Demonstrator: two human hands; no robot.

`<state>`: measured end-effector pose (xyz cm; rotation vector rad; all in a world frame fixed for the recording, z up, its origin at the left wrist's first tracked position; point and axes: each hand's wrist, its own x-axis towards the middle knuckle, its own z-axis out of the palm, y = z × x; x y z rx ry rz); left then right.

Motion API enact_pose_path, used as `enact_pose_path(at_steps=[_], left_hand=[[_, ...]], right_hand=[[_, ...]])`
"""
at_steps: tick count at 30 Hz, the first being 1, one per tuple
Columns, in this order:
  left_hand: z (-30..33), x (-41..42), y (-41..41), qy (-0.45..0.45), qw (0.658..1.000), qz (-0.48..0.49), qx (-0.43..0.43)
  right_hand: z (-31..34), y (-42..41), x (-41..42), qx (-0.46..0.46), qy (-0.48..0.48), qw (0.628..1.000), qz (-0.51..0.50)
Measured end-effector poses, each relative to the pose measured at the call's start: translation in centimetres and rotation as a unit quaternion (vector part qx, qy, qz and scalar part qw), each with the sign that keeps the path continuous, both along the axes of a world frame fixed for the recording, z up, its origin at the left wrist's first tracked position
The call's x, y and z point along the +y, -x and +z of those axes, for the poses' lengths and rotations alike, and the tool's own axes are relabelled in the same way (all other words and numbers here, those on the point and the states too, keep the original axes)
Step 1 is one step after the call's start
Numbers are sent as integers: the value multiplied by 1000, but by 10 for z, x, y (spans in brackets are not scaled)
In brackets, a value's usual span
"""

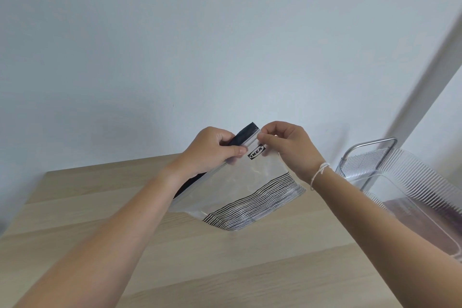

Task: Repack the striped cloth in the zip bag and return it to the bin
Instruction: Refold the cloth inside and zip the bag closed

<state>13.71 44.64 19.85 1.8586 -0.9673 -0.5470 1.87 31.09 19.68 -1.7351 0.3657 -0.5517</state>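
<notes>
Above the bench (150, 245), both hands pinched the zip bag (240, 182) along its slanted top seal: left hand (212, 150) lower, right hand (285, 142) at the upper end. The bin (412, 182) stood just right.

Pale wooden table (175, 245), white wall (175, 45)

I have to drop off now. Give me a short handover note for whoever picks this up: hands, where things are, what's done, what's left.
Left hand: gripping the zip bag at its top edge, fingers closed on it.
Right hand: pinching the top strip near the far corner, by the printed logo.
Bag: held up over the wooden table, tilted. Striped cloth sits low inside; a dark edge shows at the mouth.
Bin: clear ribbed plastic, on the table to the right.
Done: cloth is in the bag.
Left: finish the seal (I cannot tell how far it is closed), then put the bag in the bin.
</notes>
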Motion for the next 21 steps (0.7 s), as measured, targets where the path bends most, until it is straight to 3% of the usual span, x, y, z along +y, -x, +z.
enact_pose_path(at_steps=[4, 12, 21], left_hand=[[-3, 0, -1, -4, 1000, -23, 2], [-3, 2, -3, -17, 997, -18, 67], [0, 0, 0, -25, 998, 5, 54]], right_hand=[[-2, 1, 4, 15, 20, 1000, -10], [-1, 2, -3, 13, -30, 999, 19], [4, 3, 2, 28, -14, 999, 29]])
